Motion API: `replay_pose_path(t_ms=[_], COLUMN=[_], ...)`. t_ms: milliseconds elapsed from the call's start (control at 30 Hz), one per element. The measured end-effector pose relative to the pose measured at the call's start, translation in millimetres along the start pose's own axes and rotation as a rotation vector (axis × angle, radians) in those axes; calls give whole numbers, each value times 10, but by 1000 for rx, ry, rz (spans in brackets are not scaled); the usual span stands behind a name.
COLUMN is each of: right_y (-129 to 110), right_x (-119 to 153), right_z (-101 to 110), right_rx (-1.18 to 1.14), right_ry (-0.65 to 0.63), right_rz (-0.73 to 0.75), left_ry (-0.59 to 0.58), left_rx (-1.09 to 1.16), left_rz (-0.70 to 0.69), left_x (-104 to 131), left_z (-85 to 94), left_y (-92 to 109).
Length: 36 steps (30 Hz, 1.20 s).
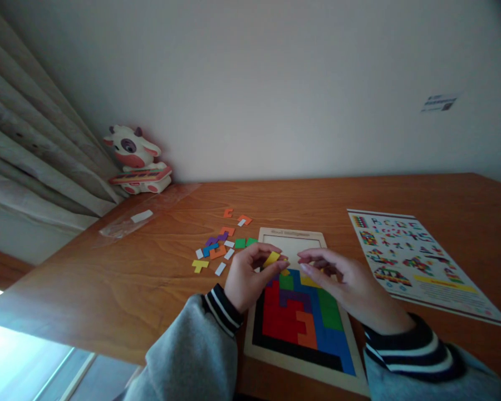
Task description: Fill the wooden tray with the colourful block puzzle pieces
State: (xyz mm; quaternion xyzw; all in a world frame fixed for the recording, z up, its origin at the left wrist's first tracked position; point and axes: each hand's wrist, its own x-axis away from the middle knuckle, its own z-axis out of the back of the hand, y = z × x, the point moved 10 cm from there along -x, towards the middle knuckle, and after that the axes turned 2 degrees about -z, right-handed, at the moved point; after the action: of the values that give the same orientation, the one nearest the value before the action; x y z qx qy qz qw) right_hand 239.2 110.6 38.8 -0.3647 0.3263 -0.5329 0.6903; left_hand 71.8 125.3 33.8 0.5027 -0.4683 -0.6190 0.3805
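My left hand [253,273] pinches a yellow puzzle piece [271,259] between thumb and fingers, above the upper left part of the wooden puzzle board [303,384]. My right hand [344,278] hovers over the board's upper right side. Its fingers are curved, thumb and forefinger slightly apart, with nothing visible between them. Red, blue, green, purple, orange, yellow and black pieces lie fitted together in the lower part of the board, such as a red block [278,317] and a green piece [329,309]. The board's upper part shows a pale bare base, partly covered by my hands.
Loose pieces lie left of the board, among them a yellow T-shaped piece [200,265] and a blue piece [211,249]. A printed pattern sheet [417,250] is at the right. Farther left are a clear plastic bag [121,225] and a cow toy with keyboard [140,161].
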Motion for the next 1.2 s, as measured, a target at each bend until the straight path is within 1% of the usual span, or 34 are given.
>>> replay_pose_path(t_ms=[33,100,200,267,333,400,467,533,633,767,867,967,1200], right_y=[-57,-132,-150,-93,20,168,312,395,405,331,281,283,308], right_x=[-7,-21,-37,-46,-58,-72,-80,-89,-113,-149,-163,-155,-129], right_z=[-45,-136,-230,-225,-144,-1,135,195,141,-6,-50,-44,-32], right_rx=[-21,-64,-141,-149,-131,-122,-104,-45,43,131,222,269,292], right_ry=[-11,-40,-78,-77,-38,42,124,165,160,115,102,104,116], right_rz=[16,43,72,70,42,-4,-52,-73,-65,-29,30,76,101], left_ry=[-23,-40,-10,12,13,-16,-73,-140,-210,-243,-248,-250,-271], left_rx=[39,81,84,16,-151,-414,-658,-783,-821,-852,-865,-869,-872], left_rz=[28,53,67,47,-27,-151,-287,-388,-456,-481,-483,-477,-463], left_x=[18,54,83,81,70,73,106,156,218,254,260,258,247], left_z=[-64,-127,-103,-41,33,65,24,-62,-195,-304,-315,-305,-320], left_y=[-34,-68,-86,-62,14,121,198,221,212,197,182,169,169])
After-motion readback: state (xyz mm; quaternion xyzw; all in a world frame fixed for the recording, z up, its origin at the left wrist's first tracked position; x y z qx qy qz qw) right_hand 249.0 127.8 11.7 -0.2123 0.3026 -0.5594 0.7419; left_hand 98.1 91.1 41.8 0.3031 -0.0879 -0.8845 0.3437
